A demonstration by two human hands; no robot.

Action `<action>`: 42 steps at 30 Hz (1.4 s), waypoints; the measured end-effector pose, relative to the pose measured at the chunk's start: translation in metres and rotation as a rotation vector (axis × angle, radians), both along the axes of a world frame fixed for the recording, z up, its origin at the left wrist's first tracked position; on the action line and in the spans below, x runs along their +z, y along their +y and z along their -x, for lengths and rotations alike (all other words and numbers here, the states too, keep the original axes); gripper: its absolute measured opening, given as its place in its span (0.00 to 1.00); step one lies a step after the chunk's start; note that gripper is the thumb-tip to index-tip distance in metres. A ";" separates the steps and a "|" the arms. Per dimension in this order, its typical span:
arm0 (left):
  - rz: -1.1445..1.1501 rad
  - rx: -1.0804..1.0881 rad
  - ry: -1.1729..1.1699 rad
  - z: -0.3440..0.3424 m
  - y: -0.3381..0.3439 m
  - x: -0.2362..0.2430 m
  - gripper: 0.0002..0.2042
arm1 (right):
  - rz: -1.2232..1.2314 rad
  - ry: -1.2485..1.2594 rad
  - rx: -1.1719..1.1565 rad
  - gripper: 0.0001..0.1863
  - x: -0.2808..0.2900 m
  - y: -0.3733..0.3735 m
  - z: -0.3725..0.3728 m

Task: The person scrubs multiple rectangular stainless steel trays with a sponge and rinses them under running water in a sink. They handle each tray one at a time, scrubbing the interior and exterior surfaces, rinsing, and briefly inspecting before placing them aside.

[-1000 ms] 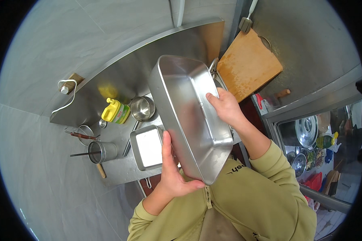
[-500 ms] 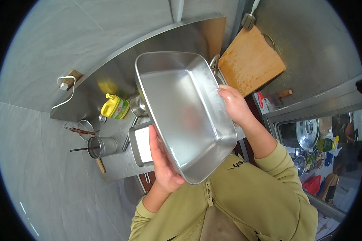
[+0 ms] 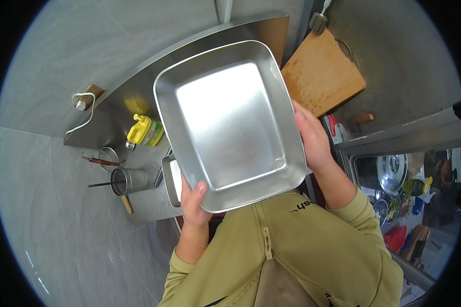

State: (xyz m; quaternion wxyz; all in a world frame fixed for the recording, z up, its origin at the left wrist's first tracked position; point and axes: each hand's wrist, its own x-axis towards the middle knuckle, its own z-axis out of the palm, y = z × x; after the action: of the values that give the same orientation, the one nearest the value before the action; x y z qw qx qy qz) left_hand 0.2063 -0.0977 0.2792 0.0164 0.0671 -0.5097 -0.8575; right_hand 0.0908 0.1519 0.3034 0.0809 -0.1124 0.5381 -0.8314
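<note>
Facing view squarer vs. prev: metal pan (image 3: pixel 231 125)

The large pan (image 3: pixel 225 128) hides most fingers of both hands (image 3: pixel 315 143) and the right part of a smaller tray (image 3: pixel 173 179) near the worktop's (image 3: pixel 151 207) front edge, while the picture's top crops a grey-headed utensil's (image 3: pixel 317 23) handle.
</note>
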 end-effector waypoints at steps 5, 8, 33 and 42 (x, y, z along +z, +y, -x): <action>-0.070 -0.229 -0.392 0.044 0.000 -0.032 0.22 | -0.476 0.602 0.022 0.29 0.022 -0.009 -0.016; -0.267 -0.251 -0.412 0.055 0.024 -0.040 0.21 | -0.702 0.789 -0.007 0.24 0.036 -0.018 -0.028; -0.331 -0.344 -0.336 0.077 0.046 -0.036 0.17 | -0.961 0.829 -0.173 0.26 0.034 -0.020 0.014; -0.014 -0.335 -0.569 0.087 0.035 -0.048 0.20 | -0.879 0.504 -0.191 0.34 0.020 -0.009 0.037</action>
State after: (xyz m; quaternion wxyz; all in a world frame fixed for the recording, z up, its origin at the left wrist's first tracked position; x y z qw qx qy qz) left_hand 0.1192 -0.0625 0.2308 -0.2686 0.2192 -0.4920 -0.7986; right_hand 0.0534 0.1427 0.3237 -0.0881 -0.2151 0.8474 -0.4774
